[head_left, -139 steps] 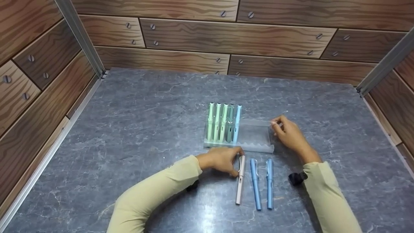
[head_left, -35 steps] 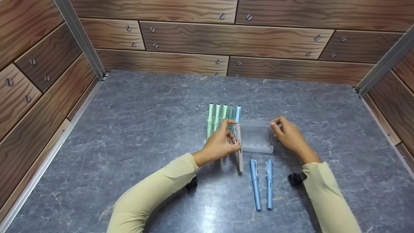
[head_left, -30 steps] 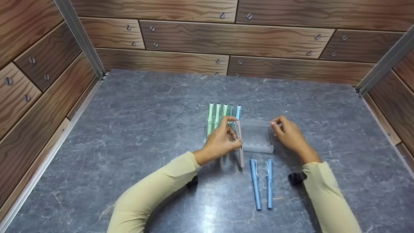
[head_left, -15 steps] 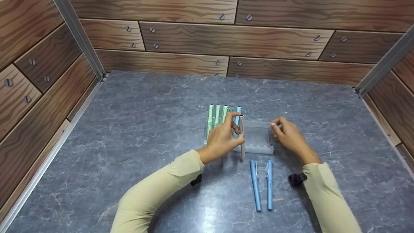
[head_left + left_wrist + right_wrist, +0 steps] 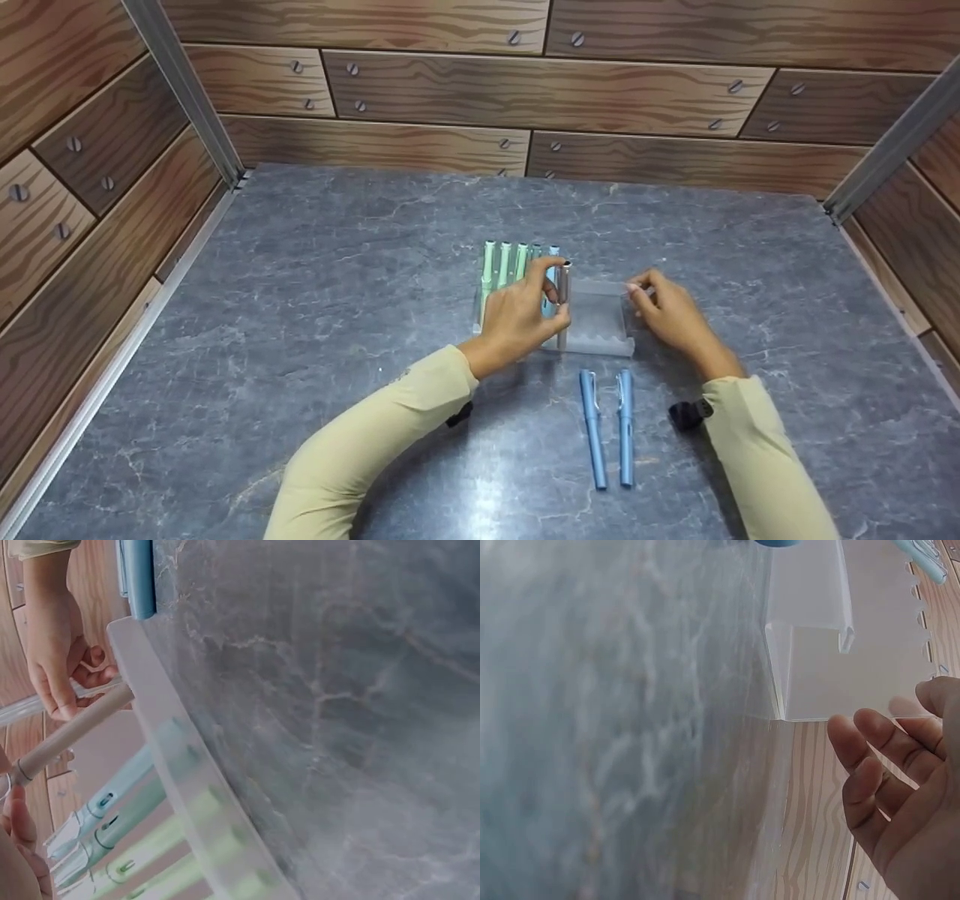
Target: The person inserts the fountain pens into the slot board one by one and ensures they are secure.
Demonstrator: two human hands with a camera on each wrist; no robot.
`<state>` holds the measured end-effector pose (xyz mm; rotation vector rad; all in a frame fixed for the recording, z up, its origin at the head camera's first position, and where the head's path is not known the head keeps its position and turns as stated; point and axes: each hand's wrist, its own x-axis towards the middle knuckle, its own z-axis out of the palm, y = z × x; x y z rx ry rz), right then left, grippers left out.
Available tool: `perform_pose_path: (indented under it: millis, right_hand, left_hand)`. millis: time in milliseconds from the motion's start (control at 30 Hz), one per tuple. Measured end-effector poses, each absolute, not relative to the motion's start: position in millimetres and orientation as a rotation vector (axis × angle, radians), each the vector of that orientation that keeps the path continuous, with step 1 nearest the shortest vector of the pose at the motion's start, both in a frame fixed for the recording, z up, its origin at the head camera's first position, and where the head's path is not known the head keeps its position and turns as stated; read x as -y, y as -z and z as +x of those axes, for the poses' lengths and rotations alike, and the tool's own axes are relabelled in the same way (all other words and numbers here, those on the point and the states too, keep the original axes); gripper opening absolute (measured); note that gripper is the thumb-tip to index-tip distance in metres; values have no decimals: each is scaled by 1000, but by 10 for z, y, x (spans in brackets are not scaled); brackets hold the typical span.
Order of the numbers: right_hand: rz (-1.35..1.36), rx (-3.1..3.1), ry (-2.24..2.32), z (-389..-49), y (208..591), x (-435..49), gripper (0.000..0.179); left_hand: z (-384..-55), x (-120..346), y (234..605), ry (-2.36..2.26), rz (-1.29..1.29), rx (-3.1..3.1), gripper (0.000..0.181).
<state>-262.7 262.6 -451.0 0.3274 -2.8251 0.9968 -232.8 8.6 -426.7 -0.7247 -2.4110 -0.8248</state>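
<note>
My left hand [image 5: 517, 319] pinches a pinkish-beige pen [image 5: 565, 289] between thumb and fingers, cap end up, over the clear pen holder [image 5: 604, 347]. In the left wrist view the lower end of this pen [image 5: 75, 729] meets the holder's notched front strip [image 5: 154, 694]. Beside it in the holder stand a light blue pen [image 5: 112, 793], a dark green pen [image 5: 135, 814] and three light green pens [image 5: 489, 262], partly hidden by the hand. My right hand [image 5: 671, 311] pinches the holder's right side edge [image 5: 810, 718] between thumb and fingertip, other fingers loosely bent.
Two blue pens, the left one [image 5: 592, 431] slightly slanted and the right one [image 5: 625, 431] straighter, lie on the grey marbled table [image 5: 337, 262] in front of the holder. Wood-patterned walls [image 5: 480, 82] enclose the table at the back and sides.
My left hand has lifted the pinkish-beige pen off the table and carried it forward, then slightly right, to the holder beside the light blue pen. The right hand stays in place.
</note>
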Motion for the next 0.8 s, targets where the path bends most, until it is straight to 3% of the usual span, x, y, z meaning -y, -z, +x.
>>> perform_pose_path:
  millis: [800]
  right_hand:
    - [330, 2816, -1014, -2619, 4526, -2638, 25]
  left_hand:
    - [-2438, -152, 4239, 705, -673, 2406, 57]
